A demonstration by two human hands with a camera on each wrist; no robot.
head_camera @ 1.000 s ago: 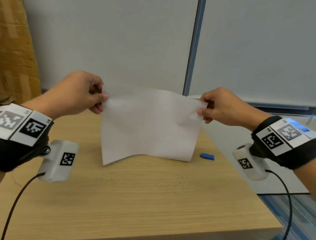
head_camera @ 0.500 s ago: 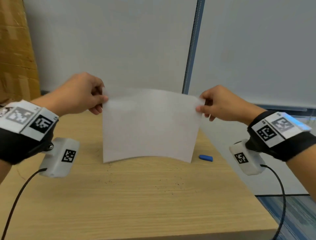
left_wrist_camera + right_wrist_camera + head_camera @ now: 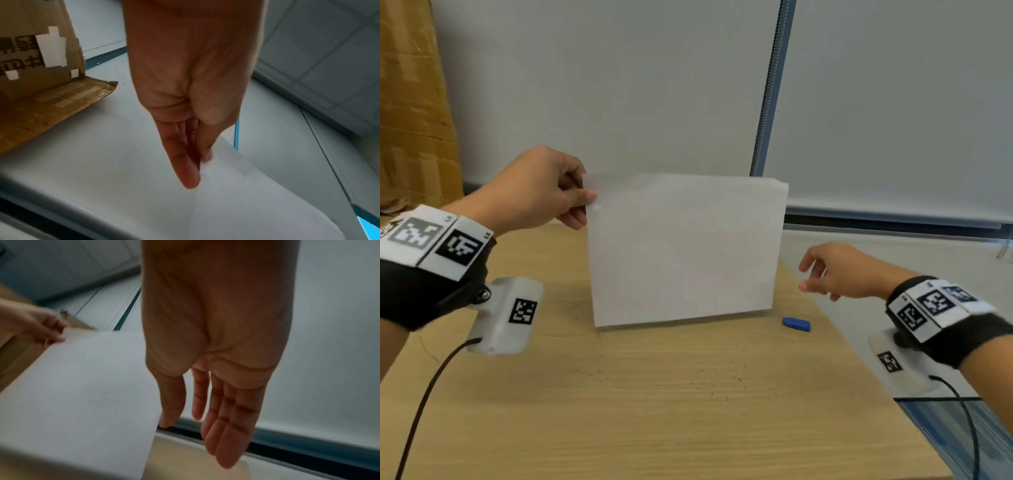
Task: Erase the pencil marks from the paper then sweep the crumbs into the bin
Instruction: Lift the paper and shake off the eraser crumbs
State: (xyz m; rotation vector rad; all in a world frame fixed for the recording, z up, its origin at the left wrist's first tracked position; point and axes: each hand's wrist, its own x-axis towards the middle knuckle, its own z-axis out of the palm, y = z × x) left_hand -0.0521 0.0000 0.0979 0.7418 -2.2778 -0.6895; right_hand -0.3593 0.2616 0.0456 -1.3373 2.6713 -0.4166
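Left hand (image 3: 541,192) pinches the upright paper's (image 3: 685,250) top corner; right hand (image 3: 835,274), fingers loose and empty, hovers nearest the crumbs (image 3: 729,380) near the desk's (image 3: 619,428) right edge.

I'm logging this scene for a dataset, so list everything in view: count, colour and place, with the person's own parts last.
paper: one, white sheet, held upright over the table's middle, bottom edge at or just above the top
eraser: one, blue, lying on the table near its right edge
crumbs: many small dark specks, scattered on the table in front of the paper
table: one, light wood
cardboard box: one, brown, far left beside the table
wall panels: grey-white, behind the table
wrist cameras: two, white, one under each wrist
left hand: pinches the paper's upper left corner
right hand: open, empty, just right of the paper
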